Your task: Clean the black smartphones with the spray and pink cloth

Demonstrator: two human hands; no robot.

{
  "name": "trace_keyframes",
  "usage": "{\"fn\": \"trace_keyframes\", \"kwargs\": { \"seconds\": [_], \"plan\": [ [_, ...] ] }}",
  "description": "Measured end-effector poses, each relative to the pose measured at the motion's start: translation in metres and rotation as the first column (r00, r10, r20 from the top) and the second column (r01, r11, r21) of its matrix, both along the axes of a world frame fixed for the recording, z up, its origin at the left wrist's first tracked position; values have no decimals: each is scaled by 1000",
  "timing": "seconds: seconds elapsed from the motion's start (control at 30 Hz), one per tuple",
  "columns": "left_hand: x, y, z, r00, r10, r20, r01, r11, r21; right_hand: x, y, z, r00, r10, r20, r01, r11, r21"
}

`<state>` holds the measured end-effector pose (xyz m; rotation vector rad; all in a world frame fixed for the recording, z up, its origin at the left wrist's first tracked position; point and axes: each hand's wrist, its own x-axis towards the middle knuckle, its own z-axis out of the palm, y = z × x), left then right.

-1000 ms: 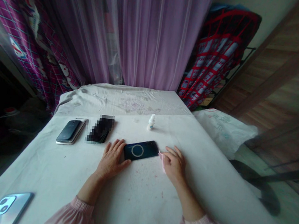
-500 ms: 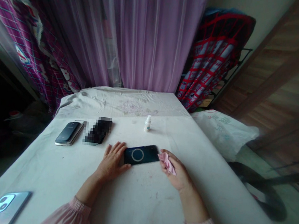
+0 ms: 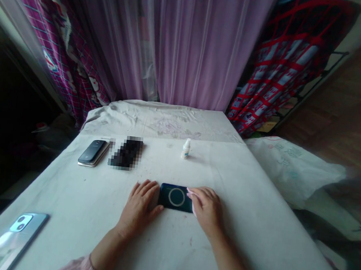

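**A:** Where is the phone, and how do you have it?

**B:** The dark phone (image 3: pixel 175 197) lies flat on the table (image 3: pixel 254 228), back up, straight in front of me. My left hand (image 3: pixel 139 206) is open and holds nothing. It lies palm down at the phone's 9 o'clock end, with the fingertips against its edge. I judge it's there as a stop, so the phone can't slide when pressed from the other side.

**A:** And the right?

**B:** My right hand (image 3: pixel 206 208) covers the 3 o'clock end, with its fingers curled down over the pink cloth (image 3: pixel 191 193). Only a pink edge of the cloth shows, so it seems pinned between my fingers and the phone.

**A:** What else is on the table?

**B:** The small white bottle (image 3: pixel 185 148) stands at 12 o'clock, well apart. Two more phones (image 3: pixel 93 152) lie at 10 o'clock, and a pale blue phone (image 3: pixel 16 238) lies at 8 o'clock near the table's edge.

**A:** What has changed?

**B:** Half a second ago my right hand was just off the 3 o'clock end, with the cloth bunched in plain view in my fingers. Now it has come down onto the phone. My left hand and the phone have stayed put.
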<state>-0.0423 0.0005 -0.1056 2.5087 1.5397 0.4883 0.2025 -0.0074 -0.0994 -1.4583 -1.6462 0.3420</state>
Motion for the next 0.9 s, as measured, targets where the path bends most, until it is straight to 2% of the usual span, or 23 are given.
{"fn": "trace_keyframes", "kwargs": {
  "seconds": [0.1, 0.27, 0.37, 0.47, 0.57, 0.67, 0.77, 0.83, 0.9],
  "plan": [
    [4, -2, 4, 1000, 5, -6, -5, 1000, -21, 1, 1, -4, 984, -11, 177, -1, 998, 70],
    [10, 19, 4, 994, 94, 58, -95, 995, 22, 0, -8, -2, 951, -28, 307, 20, 999, 31],
    [18, 45, 6, 983, 137, 124, -146, 987, 61, -10, -18, -3, 962, 0, 274, 5, 1000, -20],
    [27, 61, 10, 980, 131, 152, -144, 987, 75, -20, -25, -5, 984, 132, 119, -121, 989, -89],
    [33, 47, 11, 979, 105, 176, -120, 990, 79, -19, -24, -7, 987, 155, -32, -157, 984, -82],
    [39, 12, 1, 977, 98, 190, -119, 988, 99, -8, -11, -8, 990, 57, -131, -61, 998, -29],
    [44, -13, -13, 989, 86, 122, -104, 983, 152, 2, 10, -7, 982, 14, -186, -14, 1000, 5],
    [43, -15, -17, 995, 65, 75, -74, 990, 120, 3, 26, -5, 980, 22, -196, -20, 1000, 9],
    [34, -6, -14, 999, -27, 46, 25, 998, 51, 2, 39, -1, 984, 23, -177, -23, 1000, 2]
  ]
}}
